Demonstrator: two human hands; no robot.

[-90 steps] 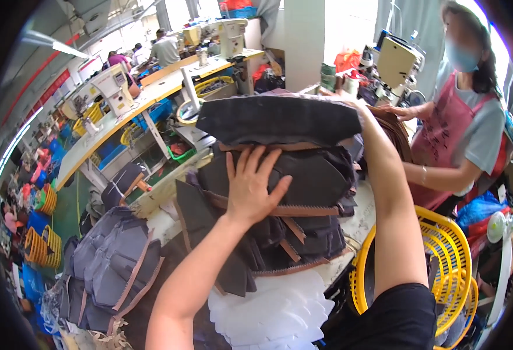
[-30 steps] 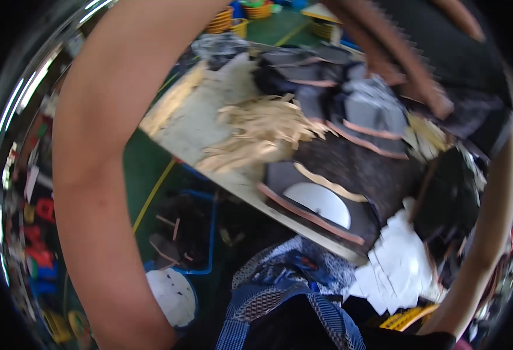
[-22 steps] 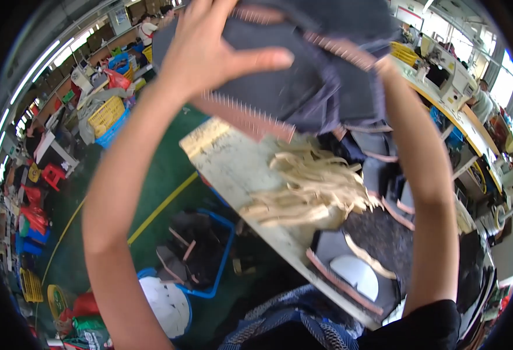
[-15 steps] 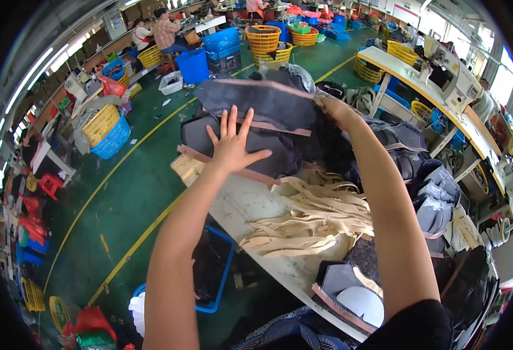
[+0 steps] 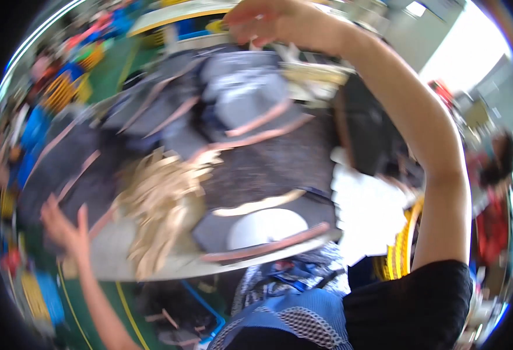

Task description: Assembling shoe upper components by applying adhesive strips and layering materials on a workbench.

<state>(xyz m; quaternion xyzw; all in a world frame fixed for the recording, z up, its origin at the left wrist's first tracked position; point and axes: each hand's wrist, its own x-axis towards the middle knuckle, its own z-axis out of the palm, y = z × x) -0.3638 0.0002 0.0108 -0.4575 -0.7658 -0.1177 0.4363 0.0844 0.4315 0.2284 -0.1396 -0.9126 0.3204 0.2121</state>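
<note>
Busy workshop floor here, green with yellow lines, everything smeared by motion blur. Closest to the camera is the person's own front, a blue checked apron (image 5: pixel 291 318) and a black short sleeve (image 5: pixel 411 306). Under the bench edge sits a blue crate (image 5: pixel 201 309) with some dark scraps in it.

The bench (image 5: pixel 116 265) has a pale, flat top and it's loaded. Near the front edge lies a dark grey fabric panel (image 5: pixel 256 224) with a white rounded patch and a tan strip along its rim, looks like stiff felt or leather-ish stuff. Just left of it is a heap of straw-coloured strips (image 5: pixel 160 204), stringy and loose, fanning out like raffia. Behind those, more grey cut pieces (image 5: pixel 239 111) overlap in a messy stack, each edged with pinkish-tan bands. A white sheet (image 5: pixel 367 201) lies to the right, beside a yellow plastic basket (image 5: pixel 399 256).

The left hand (image 5: pixel 64 224) hangs low at the left end of the bench, fingers spread wide, its grip on nothing, close to the dark pieces there. The right hand (image 5: pixel 280 23) reaches up over the far side of the stack; its fingers look curled, but it's too blurry to tell if the grip is actually pinching anything.

Far right, another person in a red apron (image 5: pixel 492 224), blurred.
</note>
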